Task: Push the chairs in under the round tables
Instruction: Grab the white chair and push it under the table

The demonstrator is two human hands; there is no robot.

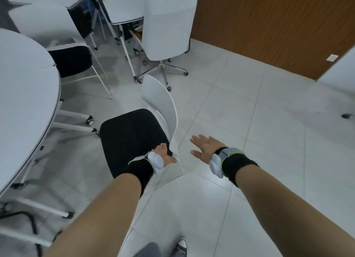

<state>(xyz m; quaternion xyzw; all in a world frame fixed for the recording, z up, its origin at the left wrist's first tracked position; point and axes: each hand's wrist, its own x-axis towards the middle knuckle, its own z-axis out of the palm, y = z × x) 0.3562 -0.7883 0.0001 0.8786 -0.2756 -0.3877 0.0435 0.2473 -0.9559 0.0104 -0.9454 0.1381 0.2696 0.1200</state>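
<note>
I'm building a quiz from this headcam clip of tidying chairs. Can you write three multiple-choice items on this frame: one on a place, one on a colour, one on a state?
1. Where does the nearest chair stand relative to the round table?
A. Tucked fully under it
B. Out on the floor to its right, clear of the tabletop
C. Stacked on top of it

2. What colour is that chair's seat cushion?
A. Black
B. Red
C. White

3. What state is the right hand in?
A. Closed around the backrest
B. Open with fingers spread, touching nothing
C. Flat on the tabletop

Answers:
1 B, since the whole seat shows on bare tiles beside the table edge.
2 A, since the cushion is black against the white backrest.
3 B, since the spread fingers hang over the floor, while the left hand is at the chair's rear edge.
</note>
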